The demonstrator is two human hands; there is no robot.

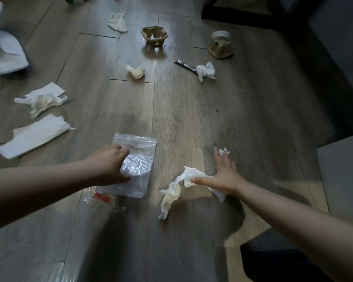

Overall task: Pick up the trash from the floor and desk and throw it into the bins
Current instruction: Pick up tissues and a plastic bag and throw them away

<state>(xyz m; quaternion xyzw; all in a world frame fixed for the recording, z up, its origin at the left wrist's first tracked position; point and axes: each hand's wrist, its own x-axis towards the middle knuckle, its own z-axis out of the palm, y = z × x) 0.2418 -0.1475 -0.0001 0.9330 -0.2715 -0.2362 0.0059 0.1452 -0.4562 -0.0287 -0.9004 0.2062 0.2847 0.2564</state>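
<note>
- Both bare forearms are stretching out from the lower corners over the wood-plank floor (183,110), and a dark, blurred shape (273,261) is filling the near right corner under the right arm.
- The left hand (110,163) is grasping a clear zip-lock bag (140,161): its bent fingers are covering the bag's upper left edge and its thumb is pressing lower down, with the film crinkling between them.
- The bag is lying flat on the floor, its near edge just beside a clear wrapper with red print (101,197).
- The right hand (224,176) is gripping a long crumpled tissue (175,188) under its thumb while its fingers are spreading straight; the tissue is trailing left and down past the wrist.
- A small tissue scrap (224,152) is sitting at that hand's fingertips; I cannot tell whether it is being pinched.
- Bare planks are lying open between the two hands and ahead of them, up to a tissue wad (136,71), a black sachet (185,66) and another tissue (206,71) touching its end.
- Farther off, a crushed brown cup (154,35) and a lidded cup (220,44) are standing well apart.
- Along the left edge, a flat paper towel (35,135) and a crumpled paper towel (42,99) are lying near each other.
- A grey cabinet (342,176) is closing off the right side near the right arm.
</note>
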